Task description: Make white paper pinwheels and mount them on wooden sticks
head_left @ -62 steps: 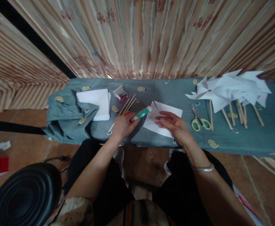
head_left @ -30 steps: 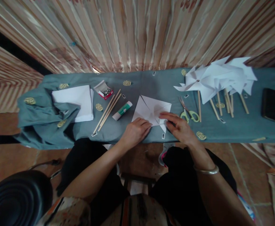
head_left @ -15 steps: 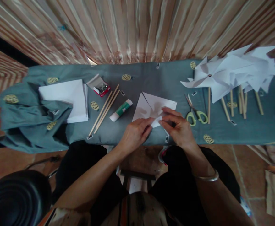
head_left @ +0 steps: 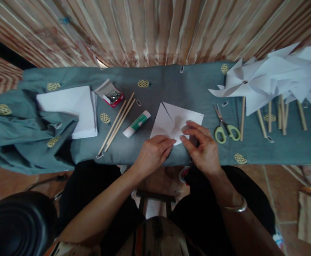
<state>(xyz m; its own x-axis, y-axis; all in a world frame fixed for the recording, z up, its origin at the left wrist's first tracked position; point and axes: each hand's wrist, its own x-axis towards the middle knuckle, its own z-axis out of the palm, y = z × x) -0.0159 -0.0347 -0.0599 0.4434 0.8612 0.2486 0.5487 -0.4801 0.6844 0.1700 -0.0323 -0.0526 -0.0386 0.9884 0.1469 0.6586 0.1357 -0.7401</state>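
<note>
A square sheet of white paper (head_left: 182, 113) lies on the cloth before me, with a slit running in from its far left corner. My left hand (head_left: 155, 151) is closed at the sheet's near edge, thumb and fingers pinching the paper. At the near right side, my right hand (head_left: 202, 147) curls over the paper, thumb and index finger brought together on it. The fingers hide part of the near edge. Green-handled scissors (head_left: 226, 129) rest to the right of my right hand. A glue stick (head_left: 137, 123) lies left of the sheet.
Wooden sticks (head_left: 119, 122) and an open box of metal pins (head_left: 113, 97) lie farther left, beside a stack of white paper (head_left: 84, 110). White paper pinwheels (head_left: 264, 80) on sticks are piled at the right. A patterned green cloth (head_left: 168, 83) covers the narrow table.
The view has shifted slightly. Both hands stay at the sheet's near edge; the part of the paper between their fingertips has moved a little, and my right hand's fingers have shifted slightly.
</note>
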